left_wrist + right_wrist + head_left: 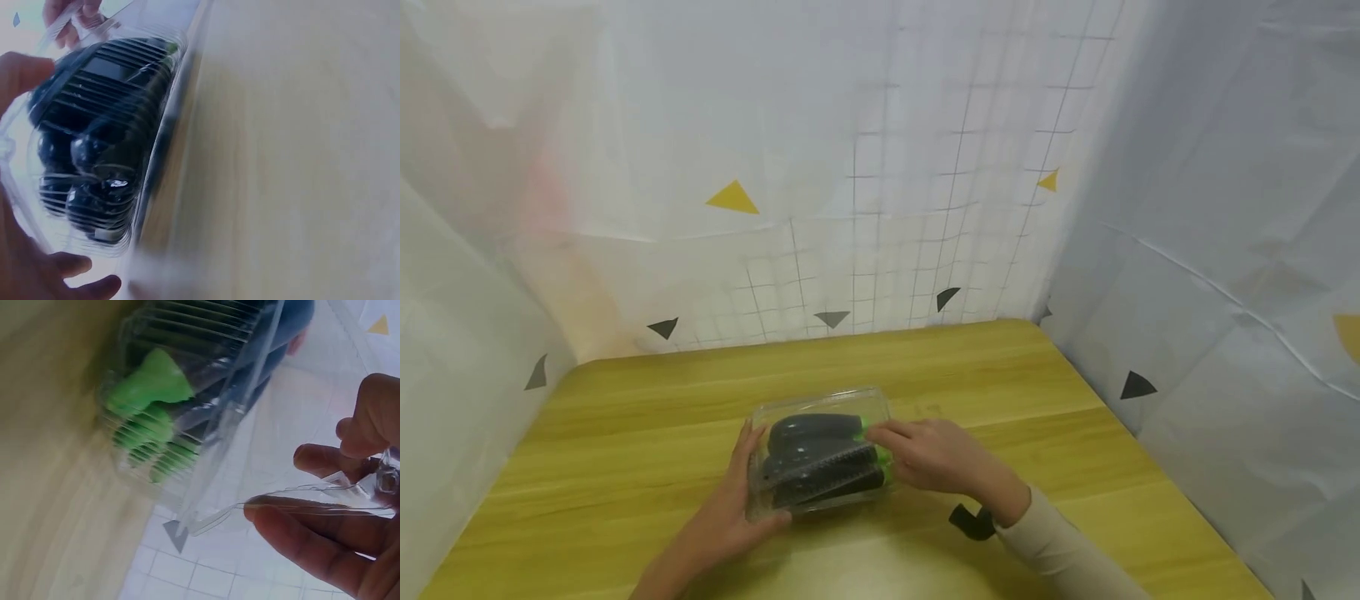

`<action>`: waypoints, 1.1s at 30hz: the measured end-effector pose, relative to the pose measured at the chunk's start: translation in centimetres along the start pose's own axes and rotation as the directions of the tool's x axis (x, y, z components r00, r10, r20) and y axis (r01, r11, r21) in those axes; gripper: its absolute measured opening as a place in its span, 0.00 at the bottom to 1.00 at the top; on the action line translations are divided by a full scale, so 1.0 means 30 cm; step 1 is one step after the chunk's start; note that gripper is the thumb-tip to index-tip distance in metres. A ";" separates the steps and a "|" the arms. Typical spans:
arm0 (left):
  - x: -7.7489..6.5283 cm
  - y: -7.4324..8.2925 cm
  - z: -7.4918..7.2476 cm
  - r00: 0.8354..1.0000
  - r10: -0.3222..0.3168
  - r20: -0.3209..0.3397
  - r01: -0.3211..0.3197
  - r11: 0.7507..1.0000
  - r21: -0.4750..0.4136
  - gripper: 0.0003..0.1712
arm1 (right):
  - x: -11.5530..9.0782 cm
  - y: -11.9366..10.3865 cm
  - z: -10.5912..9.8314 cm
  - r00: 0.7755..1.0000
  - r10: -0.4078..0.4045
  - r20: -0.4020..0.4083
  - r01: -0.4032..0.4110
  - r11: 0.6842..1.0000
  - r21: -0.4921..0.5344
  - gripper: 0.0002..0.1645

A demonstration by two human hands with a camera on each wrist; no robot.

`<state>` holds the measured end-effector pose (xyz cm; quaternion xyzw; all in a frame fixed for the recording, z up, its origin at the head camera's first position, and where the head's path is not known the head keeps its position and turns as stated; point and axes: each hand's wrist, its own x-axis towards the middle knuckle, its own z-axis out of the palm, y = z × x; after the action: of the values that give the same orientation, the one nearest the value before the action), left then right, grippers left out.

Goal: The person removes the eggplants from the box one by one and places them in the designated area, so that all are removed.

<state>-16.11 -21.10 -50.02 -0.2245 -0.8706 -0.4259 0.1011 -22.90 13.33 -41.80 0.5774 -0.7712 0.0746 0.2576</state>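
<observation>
A clear plastic clamshell box (831, 395) lies on the wooden table (647, 433). Inside it are dark eggplants (812, 433) with green stems (150, 394). My left hand (737, 496) grips the box's left end, thumb on the near side and fingers on the far side. In the left wrist view the thumb and fingers (75, 275) wrap the ribbed wall (159, 119) around the eggplants (94, 125). At the box's right end my right hand (902, 446) pinches the thin clear lid edge (281, 500) between thumb and fingers (312, 544). The lid stands slightly raised from the base.
White sheeting with a grid and small triangles (733, 198) closes in the table at the back and on both sides. A black strap (973, 521) sits at my right wrist. Bare tabletop (1075, 467) lies to the right and behind the box.
</observation>
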 end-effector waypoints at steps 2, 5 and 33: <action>-0.004 0.001 -0.001 1.000 -0.004 -0.014 0.004 1.000 0.012 0.67 | 0.010 0.000 -0.008 1.000 0.005 0.004 -0.005 1.000 0.002 0.29; -0.009 0.004 0.000 1.000 -0.014 -0.027 0.014 1.000 0.025 0.65 | 0.018 0.000 -0.014 1.000 0.004 0.005 -0.004 1.000 0.022 0.28; -0.015 0.028 0.027 0.978 0.163 -0.128 -0.157 0.986 0.061 0.42 | 0.030 -0.001 -0.011 0.999 0.021 -0.024 -0.022 1.000 -0.012 0.26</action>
<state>-15.31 -20.17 -50.10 -0.2624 -0.8515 -0.4083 0.1983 -22.94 12.68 -41.09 0.5664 -0.7747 0.0794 0.2694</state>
